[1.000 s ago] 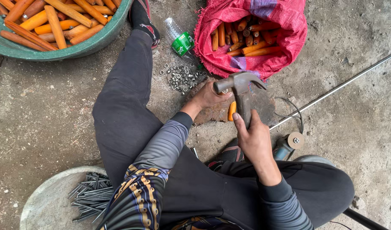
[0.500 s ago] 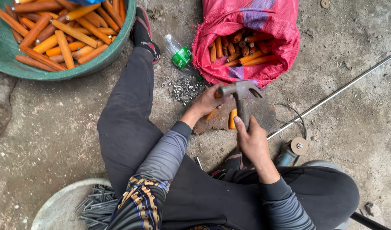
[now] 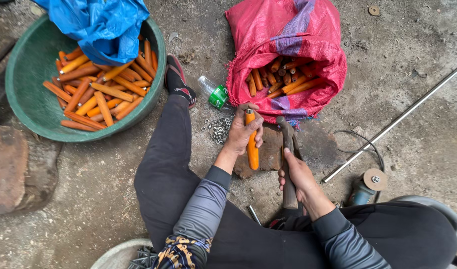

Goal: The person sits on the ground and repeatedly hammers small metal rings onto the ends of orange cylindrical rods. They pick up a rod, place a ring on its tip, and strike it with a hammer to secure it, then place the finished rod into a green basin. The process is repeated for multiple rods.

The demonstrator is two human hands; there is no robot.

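Note:
My left hand grips one orange wooden handle, held upright over a flat stone block between my legs. My right hand holds a hammer by its wooden shaft, its metal head resting low on the stone, just right of the orange handle. A small heap of metal rings lies on the ground to the left of my left hand.
A red sack with several orange handles stands behind the stone. A green basin at left holds more handles under a blue bag. A plastic bottle, a metal rod, an angle grinder and a brick lie around.
My left hand has lifted an orange handle upright off the stone. The hammer has come down from over the stone and now rests beside it. The view has shifted.

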